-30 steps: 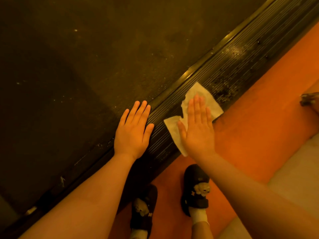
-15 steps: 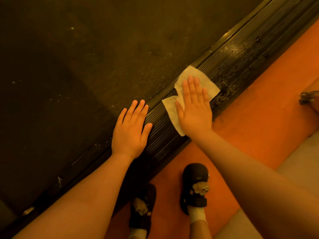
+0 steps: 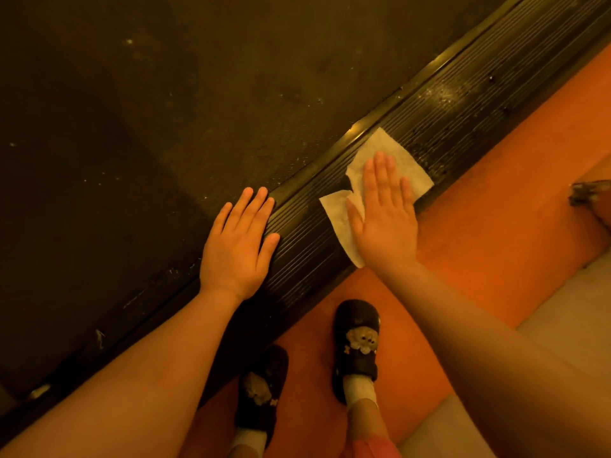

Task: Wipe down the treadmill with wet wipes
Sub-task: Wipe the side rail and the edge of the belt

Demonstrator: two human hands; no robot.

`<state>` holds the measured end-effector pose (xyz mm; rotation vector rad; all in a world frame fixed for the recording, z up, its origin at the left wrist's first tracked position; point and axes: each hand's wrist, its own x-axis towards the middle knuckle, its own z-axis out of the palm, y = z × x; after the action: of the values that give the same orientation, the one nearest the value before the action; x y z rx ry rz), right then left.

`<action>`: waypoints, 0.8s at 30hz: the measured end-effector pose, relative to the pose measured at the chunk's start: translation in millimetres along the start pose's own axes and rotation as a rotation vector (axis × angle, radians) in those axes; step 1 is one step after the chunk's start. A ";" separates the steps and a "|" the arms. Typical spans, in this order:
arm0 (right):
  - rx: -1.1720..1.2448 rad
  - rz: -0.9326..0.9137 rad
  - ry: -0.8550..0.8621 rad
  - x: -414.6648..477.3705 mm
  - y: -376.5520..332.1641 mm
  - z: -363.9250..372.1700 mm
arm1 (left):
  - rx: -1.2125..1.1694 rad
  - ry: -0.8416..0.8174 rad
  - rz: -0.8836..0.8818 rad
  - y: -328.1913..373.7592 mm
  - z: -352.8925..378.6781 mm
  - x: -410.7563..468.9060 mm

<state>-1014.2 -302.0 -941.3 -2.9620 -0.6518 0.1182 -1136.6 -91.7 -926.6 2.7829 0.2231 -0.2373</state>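
wipe (image 3: 400,160) flat beneath right hand (image 3: 385,219)

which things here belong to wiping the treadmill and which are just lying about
Part of the job:
white wet wipe, pressed flat under the right hand
black ribbed treadmill side rail
dark treadmill belt, left hand resting flat at its edge

Just around:
orange floor mat
worn dark slippers with bear charms
small metallic object at the right edge, unclear
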 end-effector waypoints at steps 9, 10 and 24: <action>0.554 0.923 0.081 -73.9 -139.2 7.4 | 0.008 -0.006 -0.001 -1.3 -0.3 1.2; 0.529 0.876 0.096 -70.3 -128.2 9.2 | 0.007 -0.007 0.000 -1.2 -0.3 0.7; 0.346 0.801 0.186 -39.7 -106.6 16.5 | 0.024 -0.044 -0.017 0.8 -1.5 1.1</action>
<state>-1095.8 -221.2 -942.6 -2.6527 0.5414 0.0112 -1135.1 -91.7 -925.3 2.7968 0.2345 -0.3071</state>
